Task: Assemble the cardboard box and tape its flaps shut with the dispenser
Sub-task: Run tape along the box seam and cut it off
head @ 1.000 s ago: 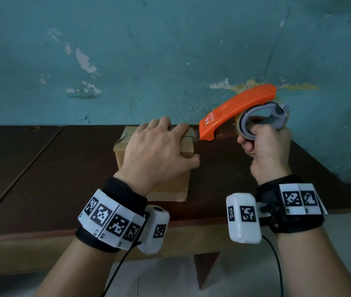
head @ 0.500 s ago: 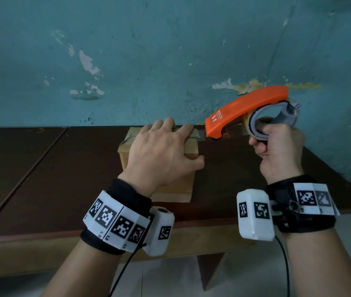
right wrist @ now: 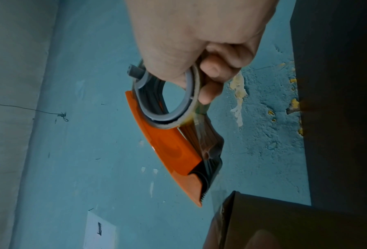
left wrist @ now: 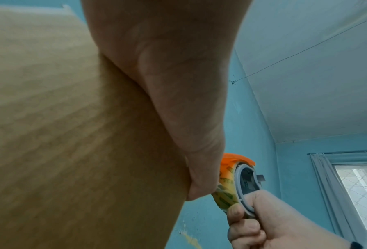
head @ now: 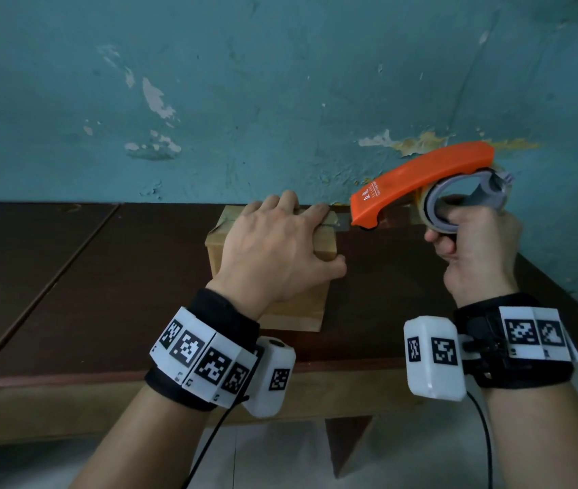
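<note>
A small brown cardboard box (head: pixel 293 312) stands on the dark wooden table (head: pixel 104 294) near the wall. My left hand (head: pixel 273 248) lies flat on its top with straight fingers, the thumb down the right side; the left wrist view shows that thumb against the box wall (left wrist: pixel 61 134). My right hand (head: pixel 474 248) grips the grey ring and tape roll of the orange tape dispenser (head: pixel 421 181), held in the air just right of the box. A strip of tape (head: pixel 342 225) runs from the box top to the dispenser's nose. In the right wrist view the dispenser's (right wrist: pixel 169 144) toothed blade sits just off the box corner (right wrist: pixel 284 224).
A peeling teal wall (head: pixel 280 100) rises directly behind the box. The table's front edge (head: pixel 104 379) is near my wrists, and a seam (head: pixel 51 277) runs through the tabletop on the left. A cable hangs from each wrist camera.
My right hand has drawn the dispenser slightly to the right, away from the box, so a little more tape shows. The left hand stays pressed on the box top.
</note>
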### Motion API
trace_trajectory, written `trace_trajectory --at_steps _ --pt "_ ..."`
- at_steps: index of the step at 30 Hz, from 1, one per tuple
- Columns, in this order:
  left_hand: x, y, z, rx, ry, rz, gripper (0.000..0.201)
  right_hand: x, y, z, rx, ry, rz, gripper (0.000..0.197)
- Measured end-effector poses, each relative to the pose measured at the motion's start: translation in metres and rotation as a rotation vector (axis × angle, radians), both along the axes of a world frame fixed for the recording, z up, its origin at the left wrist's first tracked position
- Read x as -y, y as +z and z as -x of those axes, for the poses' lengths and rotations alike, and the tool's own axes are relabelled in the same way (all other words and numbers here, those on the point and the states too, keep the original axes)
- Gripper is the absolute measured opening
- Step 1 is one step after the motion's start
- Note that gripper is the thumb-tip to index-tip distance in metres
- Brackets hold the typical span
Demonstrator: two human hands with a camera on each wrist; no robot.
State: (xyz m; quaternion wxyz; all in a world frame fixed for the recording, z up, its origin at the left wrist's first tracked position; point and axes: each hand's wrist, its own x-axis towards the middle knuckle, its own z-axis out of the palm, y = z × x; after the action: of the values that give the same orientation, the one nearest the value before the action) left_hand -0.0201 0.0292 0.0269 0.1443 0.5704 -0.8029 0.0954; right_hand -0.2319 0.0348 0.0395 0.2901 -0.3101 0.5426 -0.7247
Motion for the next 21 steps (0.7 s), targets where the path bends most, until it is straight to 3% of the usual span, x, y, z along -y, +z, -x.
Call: trace_trajectory --at_steps 21 --pt "0.001 -0.001 0.000 -0.014 0.004 0.006 0.080 -0.003 -0.003 0.010 -0.007 -0.028 -0.017 0.017"
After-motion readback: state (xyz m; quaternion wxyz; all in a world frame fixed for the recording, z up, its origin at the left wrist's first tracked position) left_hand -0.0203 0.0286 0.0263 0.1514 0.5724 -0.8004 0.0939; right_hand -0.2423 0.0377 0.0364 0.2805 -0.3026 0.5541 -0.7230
